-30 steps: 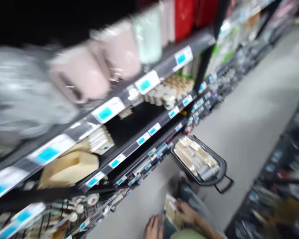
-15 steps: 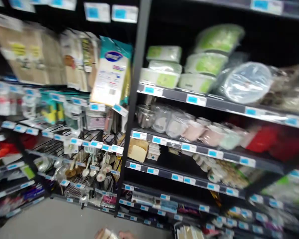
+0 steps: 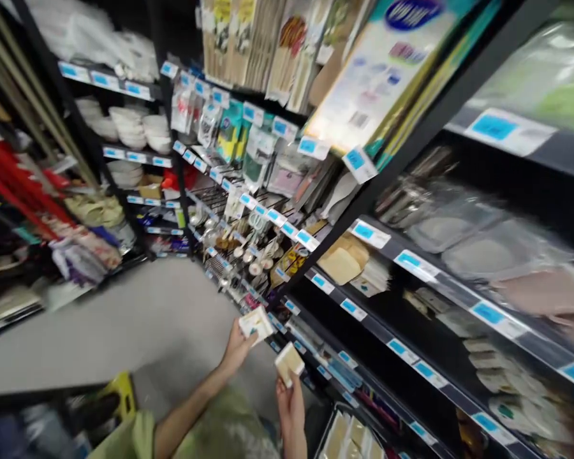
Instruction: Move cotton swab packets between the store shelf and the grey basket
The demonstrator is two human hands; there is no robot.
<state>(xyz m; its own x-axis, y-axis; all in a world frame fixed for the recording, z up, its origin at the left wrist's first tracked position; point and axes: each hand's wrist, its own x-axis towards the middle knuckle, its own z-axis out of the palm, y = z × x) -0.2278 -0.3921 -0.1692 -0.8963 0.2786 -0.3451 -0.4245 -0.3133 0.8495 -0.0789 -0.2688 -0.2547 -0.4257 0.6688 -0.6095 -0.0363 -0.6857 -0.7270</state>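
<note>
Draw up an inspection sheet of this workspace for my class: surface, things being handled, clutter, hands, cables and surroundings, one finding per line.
Surface: grey floor; no worktop seen.
Things handled: a white pack and a beige-faced pack, held apart.
Clutter: hanging utensils crowd a lower rack; pale packs lie in a black-rimmed basket, partly out of frame.
Hands: left hand grips the white pack; right hand grips the beige-faced pack by its lower edge.
Cables: nothing seen.
Surroundings: dark shelving with blue-and-white labels; stacked bowls farther off; a yellow item at lower left, unidentified.
</note>
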